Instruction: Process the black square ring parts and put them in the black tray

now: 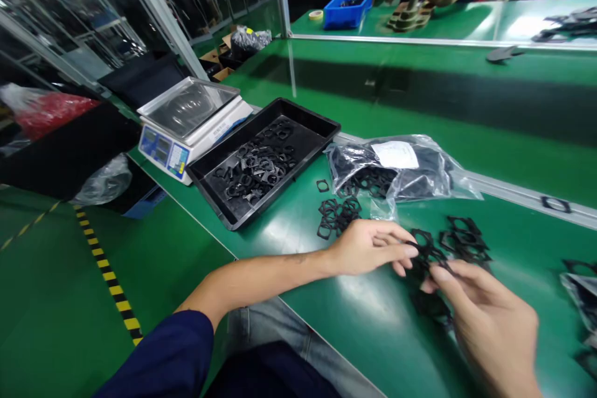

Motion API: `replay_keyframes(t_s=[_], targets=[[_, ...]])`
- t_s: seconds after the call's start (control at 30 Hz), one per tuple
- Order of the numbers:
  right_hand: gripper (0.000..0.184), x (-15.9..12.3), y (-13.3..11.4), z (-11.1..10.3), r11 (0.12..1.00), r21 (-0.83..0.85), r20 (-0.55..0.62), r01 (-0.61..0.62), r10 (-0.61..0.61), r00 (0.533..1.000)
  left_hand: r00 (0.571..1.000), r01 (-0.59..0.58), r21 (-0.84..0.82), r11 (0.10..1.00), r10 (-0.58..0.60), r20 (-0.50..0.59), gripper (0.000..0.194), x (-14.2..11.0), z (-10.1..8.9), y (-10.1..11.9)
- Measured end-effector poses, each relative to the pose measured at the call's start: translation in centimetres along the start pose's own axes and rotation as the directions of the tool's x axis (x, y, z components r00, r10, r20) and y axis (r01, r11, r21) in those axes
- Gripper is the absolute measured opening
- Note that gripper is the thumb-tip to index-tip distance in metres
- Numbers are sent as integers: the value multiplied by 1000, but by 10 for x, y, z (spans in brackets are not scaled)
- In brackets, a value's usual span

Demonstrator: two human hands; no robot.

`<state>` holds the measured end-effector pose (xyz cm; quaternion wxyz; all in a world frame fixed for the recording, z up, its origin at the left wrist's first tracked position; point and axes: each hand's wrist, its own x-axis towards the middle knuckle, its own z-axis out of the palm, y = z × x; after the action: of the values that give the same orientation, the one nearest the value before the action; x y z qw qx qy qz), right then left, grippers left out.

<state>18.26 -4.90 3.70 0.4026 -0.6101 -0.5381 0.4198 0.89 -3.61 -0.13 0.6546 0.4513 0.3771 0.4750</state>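
Over the green bench, my left hand (368,247) has its thumb and fingers pinched on the edge of a black ring-shaped part (423,255). Just to the right, my right hand (489,314) pinches the near side of black ring-shaped parts too; whether both hands grip the same one I cannot tell. More of these flat parts, with round holes and squarish outlines, lie in a pile (466,237) beyond my right hand. Another small heap (336,214) sits behind my left hand. Behind that rests a clear plastic bag (431,168) with a white label, full of black parts.
A black tray (305,179) with many loose black parts stands left of the bag, beside a weighing scale (191,109). One black part (555,204) lies on the metal rail. Across the bench, a person's hands work near a blue bin (347,17).
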Motion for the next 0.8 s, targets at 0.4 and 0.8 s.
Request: replay_keyframes(t_s=[0.4, 0.8], targets=[[45, -10, 7, 0, 987, 159, 75, -12, 0, 997, 967, -239, -6, 971, 237, -94, 32, -12, 0, 3], [54, 6, 18, -10, 995, 98, -63, 3, 3, 998, 948, -216, 157, 964, 245, -202, 32, -8, -2, 2]])
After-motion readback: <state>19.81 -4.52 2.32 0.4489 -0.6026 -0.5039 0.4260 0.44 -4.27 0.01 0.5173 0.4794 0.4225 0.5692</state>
